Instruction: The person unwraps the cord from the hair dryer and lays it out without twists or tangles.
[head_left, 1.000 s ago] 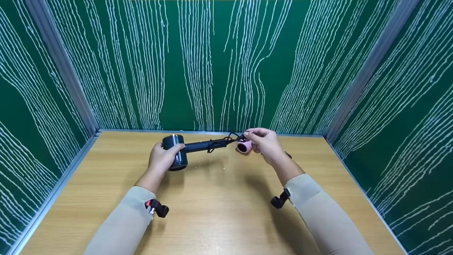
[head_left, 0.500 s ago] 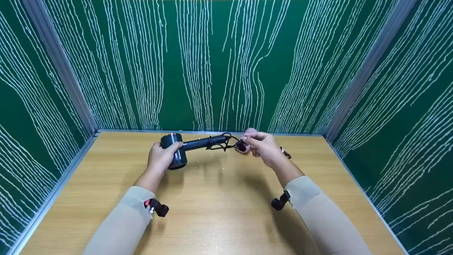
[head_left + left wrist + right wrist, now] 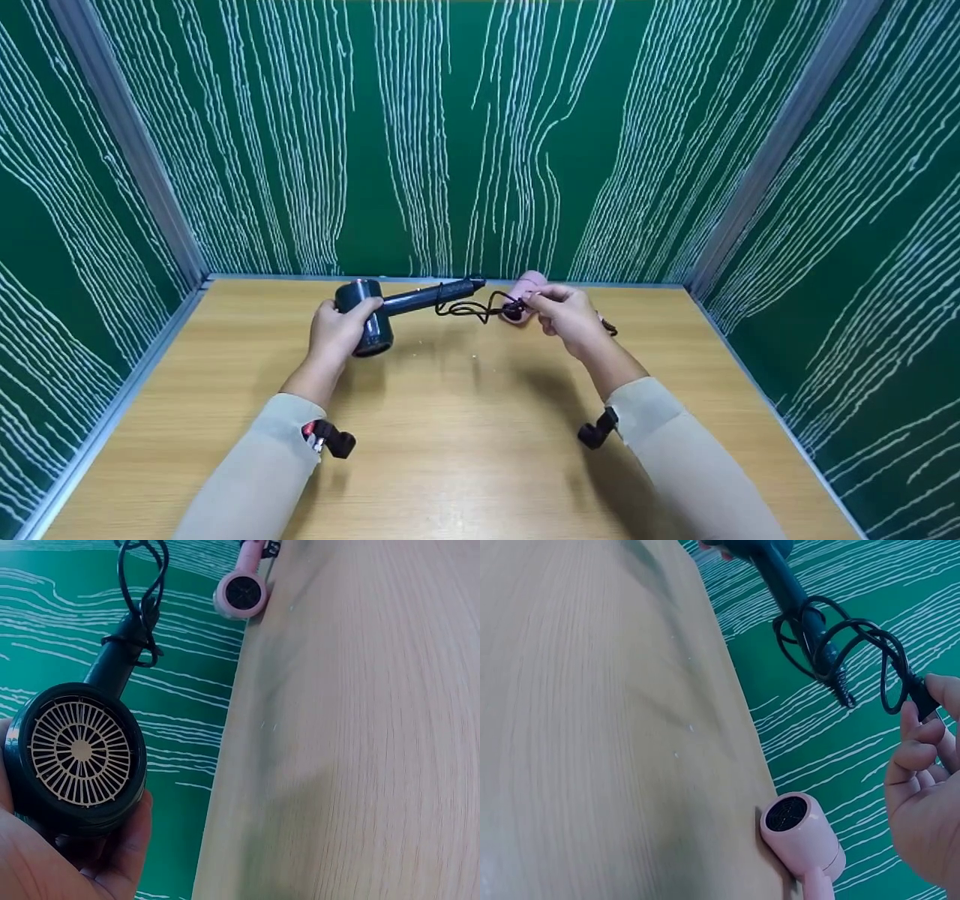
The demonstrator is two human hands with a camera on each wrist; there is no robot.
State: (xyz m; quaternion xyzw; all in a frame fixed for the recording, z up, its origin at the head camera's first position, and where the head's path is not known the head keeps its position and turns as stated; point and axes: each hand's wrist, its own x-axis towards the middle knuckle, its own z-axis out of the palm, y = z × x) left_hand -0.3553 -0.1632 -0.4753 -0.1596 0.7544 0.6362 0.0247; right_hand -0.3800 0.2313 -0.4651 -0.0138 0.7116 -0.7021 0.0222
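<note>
Left grip [image 3: 335, 330]: clamped around the barrel of a dark hair dryer [image 3: 373, 334], thumb laid across it near the root of the handle [image 3: 420, 299]. Dryer held above the desk [image 3: 465, 457]; its shadow falls on the surface below. In the left wrist view the round vent [image 3: 81, 751] shows just above the palm. Handle extends from the left grip toward the right one, its tip short of the right fingers.

Right grip [image 3: 568, 316]: thumb and fingers together, pinching a black plug [image 3: 922, 697] at the end of the cord [image 3: 885, 638]. Cord spans the gap between the two grips in slack loops, partly around the handle.

Pink hair dryer [image 3: 804, 838]: resting on the desk just beyond the right grip, near the back edge. Plug and fingertips overlap it in the head view; right wrist view shows it apart from the hand.

Small dark item [image 3: 608, 325] to the right of the right grip, too small to identify. White specks [image 3: 474, 356] on the desk between the grips. Green wall [image 3: 416, 187] with white lines stands behind both grips.
</note>
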